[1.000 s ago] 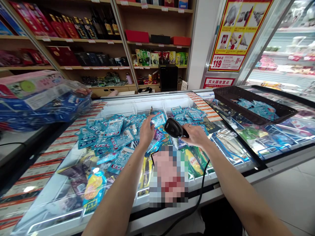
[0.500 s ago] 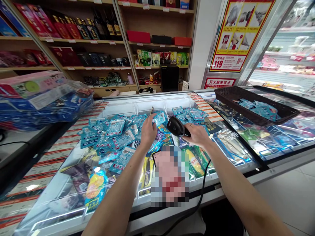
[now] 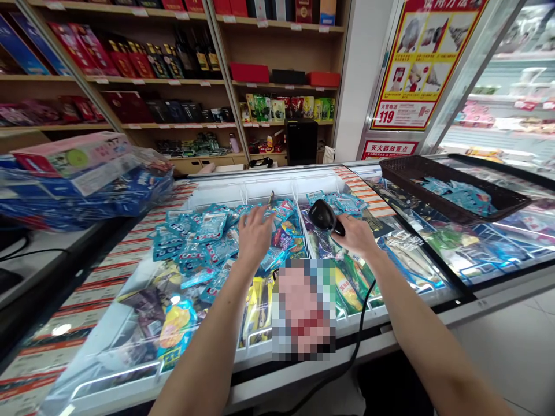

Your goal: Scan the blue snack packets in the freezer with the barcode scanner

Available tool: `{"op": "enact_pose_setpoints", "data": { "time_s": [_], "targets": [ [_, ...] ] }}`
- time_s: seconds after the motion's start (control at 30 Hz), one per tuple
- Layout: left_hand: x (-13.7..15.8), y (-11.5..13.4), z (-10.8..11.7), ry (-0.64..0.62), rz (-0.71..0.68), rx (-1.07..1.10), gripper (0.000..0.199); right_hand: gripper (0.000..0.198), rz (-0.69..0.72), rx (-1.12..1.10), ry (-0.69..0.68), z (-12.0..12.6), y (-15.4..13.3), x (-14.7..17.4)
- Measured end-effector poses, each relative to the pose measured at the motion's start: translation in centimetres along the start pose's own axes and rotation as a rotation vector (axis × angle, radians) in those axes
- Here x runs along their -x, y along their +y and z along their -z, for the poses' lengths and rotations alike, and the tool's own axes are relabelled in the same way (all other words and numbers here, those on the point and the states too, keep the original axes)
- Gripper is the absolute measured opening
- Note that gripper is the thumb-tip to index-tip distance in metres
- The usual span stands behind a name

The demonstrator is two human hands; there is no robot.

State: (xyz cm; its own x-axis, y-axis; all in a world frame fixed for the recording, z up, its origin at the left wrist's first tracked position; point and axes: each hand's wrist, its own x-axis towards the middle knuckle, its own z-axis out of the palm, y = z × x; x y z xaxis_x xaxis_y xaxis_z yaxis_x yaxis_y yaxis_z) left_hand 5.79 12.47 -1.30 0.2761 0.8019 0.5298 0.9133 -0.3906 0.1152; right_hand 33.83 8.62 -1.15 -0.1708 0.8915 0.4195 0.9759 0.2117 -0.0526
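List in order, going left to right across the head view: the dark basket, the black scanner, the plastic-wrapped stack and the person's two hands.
Plastic-wrapped stack → left hand → black scanner → right hand → dark basket.

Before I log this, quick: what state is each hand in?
Left hand: open over the blue packets, nothing visibly held.
Right hand: closed, holding the black barcode scanner.

Left hand (image 3: 254, 232) spread, right hand (image 3: 356, 236) curled

Stocked shelves (image 3: 188, 82) with price tags (image 3: 182, 15) show a shop.
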Motion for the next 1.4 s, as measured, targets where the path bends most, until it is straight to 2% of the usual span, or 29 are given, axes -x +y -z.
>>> {"op": "enact_pose_setpoints", "data": {
  "time_s": [0.03, 0.1, 0.27, 0.47, 0.67, 0.83, 0.97, 1.13, 1.27, 1.4],
  "targets": [
    [0.0, 0.3, -0.4, -0.052, -0.085, -0.008, 0.037, 0.036, -0.012, 0.004, 0.008, -0.1, 0.1, 0.0],
    [0.1, 0.4, -1.2, -0.112, -0.160, -0.025, 0.033, 0.035, -0.027, 0.009, 0.026, -0.2, 0.2, 0.0],
    [0.3, -1.3, -2.4, -0.102, -0.080, -0.080, 0.036, 0.036, -0.034, -0.009, 0.075, -0.6, 0.7, 0.0],
    [0.2, -1.3, -1.9, -0.053, -0.005, -0.155, 0.038, 0.045, -0.105, -0.022, 0.094, -0.2, 1.3, -0.3],
    [0.1, -1.1, -2.0, -0.051, -0.053, -0.162, 0.041, 0.041, -0.005, 0.005, 0.057, 1.0, 2.1, -1.5],
    [0.0, -1.3, -2.4, -0.037, -0.132, -0.191, 0.041, 0.035, 0.003, 0.039, 0.109, 0.6, 4.8, -0.8],
    [-0.2, -1.2, -2.6, -0.007, -0.177, -0.164, 0.038, 0.032, -0.056, 0.031, 0.126, -0.2, 6.6, 0.2],
    [-0.8, -0.4, -2.7, 0.007, -0.206, -0.071, 0.037, 0.034, -0.031, -0.002, 0.096, 0.3, 7.1, 0.3],
    [-2.2, 0.5, -3.3, -0.046, -0.159, 0.032, 0.040, 0.033, -0.053, -0.002, 0.098, 0.8, 7.1, 0.1],
    [-5.0, 1.5, -4.5, -0.167, -0.155, 0.168, 0.048, 0.032, -0.088, -0.004, 0.109, 1.1, 7.1, 0.0]
  ]
}}
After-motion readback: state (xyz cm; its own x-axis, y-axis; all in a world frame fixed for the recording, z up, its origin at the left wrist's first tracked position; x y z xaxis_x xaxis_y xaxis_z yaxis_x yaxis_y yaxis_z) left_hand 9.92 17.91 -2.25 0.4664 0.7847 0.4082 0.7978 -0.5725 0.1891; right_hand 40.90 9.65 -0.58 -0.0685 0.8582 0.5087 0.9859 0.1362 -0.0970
